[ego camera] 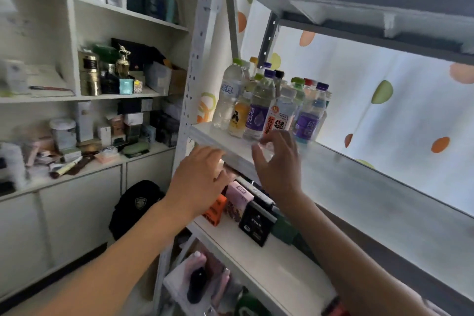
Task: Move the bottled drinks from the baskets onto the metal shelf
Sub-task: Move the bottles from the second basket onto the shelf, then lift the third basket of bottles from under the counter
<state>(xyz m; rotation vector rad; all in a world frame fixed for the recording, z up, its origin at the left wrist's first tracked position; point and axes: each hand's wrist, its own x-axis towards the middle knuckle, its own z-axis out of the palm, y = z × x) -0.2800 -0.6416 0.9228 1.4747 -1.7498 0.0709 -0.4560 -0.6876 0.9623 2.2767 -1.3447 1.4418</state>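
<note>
Near the middle of the frame, a group of clear plastic bottled drinks (269,105) stands upright and close together at the left end of a white board of the grey metal shelf (359,187). Their caps are purple, green, red and black; several labels are purple, one is yellow, one is white with red. Just below them, the right hand (277,161) hovers at the shelf edge with fingers (288,140) loosely curled and apart, holding nothing. Lower left of it, the left hand (202,174) reaches under the board, fingers straight and close together.
</note>
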